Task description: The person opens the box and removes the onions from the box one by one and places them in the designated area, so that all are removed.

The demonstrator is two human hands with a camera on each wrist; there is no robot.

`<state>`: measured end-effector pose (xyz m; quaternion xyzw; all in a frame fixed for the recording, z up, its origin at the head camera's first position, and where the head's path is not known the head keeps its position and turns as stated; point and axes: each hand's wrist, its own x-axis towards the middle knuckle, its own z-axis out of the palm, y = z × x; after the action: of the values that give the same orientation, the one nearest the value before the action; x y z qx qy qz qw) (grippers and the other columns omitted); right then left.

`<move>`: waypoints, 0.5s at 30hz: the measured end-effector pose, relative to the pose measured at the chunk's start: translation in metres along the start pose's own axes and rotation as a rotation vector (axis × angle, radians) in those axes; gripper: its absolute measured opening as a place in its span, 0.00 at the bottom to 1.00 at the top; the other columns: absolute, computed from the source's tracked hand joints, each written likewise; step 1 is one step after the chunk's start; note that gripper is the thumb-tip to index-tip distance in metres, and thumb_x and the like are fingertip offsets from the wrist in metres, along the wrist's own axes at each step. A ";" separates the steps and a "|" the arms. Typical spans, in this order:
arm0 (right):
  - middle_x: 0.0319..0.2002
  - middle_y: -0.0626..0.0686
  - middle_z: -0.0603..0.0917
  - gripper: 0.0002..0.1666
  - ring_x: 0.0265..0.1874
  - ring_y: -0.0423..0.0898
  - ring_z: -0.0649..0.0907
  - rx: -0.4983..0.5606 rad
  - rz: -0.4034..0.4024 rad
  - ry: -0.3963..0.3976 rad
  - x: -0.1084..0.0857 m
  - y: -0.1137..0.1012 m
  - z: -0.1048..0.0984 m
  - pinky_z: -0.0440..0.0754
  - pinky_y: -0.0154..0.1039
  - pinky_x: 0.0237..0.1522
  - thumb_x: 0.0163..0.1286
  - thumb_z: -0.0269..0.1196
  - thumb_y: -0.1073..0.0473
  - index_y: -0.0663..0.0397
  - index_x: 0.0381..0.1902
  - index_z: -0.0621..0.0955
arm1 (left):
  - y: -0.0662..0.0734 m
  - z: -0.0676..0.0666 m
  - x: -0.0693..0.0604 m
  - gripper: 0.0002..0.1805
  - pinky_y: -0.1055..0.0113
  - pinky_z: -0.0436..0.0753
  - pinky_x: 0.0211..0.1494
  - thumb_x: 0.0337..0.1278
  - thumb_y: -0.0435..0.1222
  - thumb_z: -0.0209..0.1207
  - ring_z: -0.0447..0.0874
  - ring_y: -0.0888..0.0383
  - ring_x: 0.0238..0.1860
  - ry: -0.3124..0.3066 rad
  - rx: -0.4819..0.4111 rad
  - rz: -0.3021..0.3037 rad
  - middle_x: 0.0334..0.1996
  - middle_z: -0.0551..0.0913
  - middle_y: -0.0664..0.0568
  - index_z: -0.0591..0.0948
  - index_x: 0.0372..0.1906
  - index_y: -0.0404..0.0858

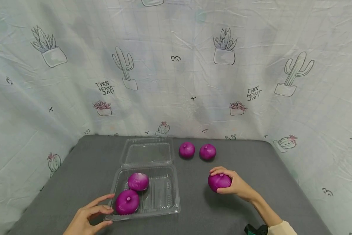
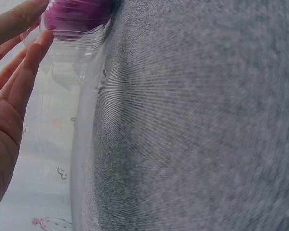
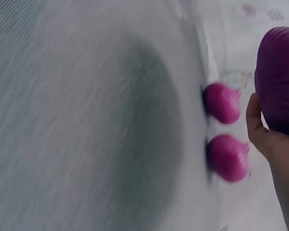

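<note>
A purple onion (image 1: 219,182) is in my right hand (image 1: 237,186), gripped between thumb and fingers and raised above the table, its shadow below; the right wrist view also shows this onion (image 3: 282,79). On the table stands a clear plastic clamshell box (image 1: 164,209), lid (image 1: 148,151) laid open toward the back. Inside its left half are two more onions, one near the front (image 1: 127,202) and one behind it (image 1: 138,181). My left hand (image 1: 89,215) is at the box's front-left corner, fingers spread and fairly straight, fingertips at the rim.
Two onions sit at the back of the grey table, a left one (image 1: 186,150) and a right one (image 1: 207,152), to the right of the lid. A white curtain (image 1: 176,81) printed with cacti encloses the back and sides.
</note>
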<state>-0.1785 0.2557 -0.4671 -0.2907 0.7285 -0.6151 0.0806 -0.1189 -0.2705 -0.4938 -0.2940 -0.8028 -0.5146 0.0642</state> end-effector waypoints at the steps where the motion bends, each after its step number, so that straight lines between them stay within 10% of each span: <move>1: 0.58 0.53 0.75 0.25 0.57 0.44 0.73 0.007 0.007 0.004 -0.002 0.002 -0.003 0.82 0.43 0.47 0.57 0.67 0.72 0.59 0.53 0.77 | 0.000 0.000 0.000 0.17 0.68 0.86 0.40 0.37 0.25 0.73 0.84 0.60 0.41 -0.003 -0.002 0.007 0.56 0.75 0.41 0.84 0.38 0.38; 15: 0.60 0.61 0.74 0.27 0.56 0.38 0.74 -0.043 0.073 0.075 -0.011 0.032 -0.054 0.81 0.39 0.48 0.57 0.67 0.72 0.60 0.56 0.76 | -0.001 0.001 -0.001 0.18 0.68 0.86 0.39 0.38 0.23 0.72 0.84 0.60 0.41 -0.006 -0.025 0.042 0.59 0.75 0.51 0.83 0.40 0.36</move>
<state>-0.2056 0.3096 -0.4871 -0.2421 0.7543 -0.6063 0.0692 -0.1191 -0.2707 -0.4953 -0.3129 -0.7904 -0.5222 0.0689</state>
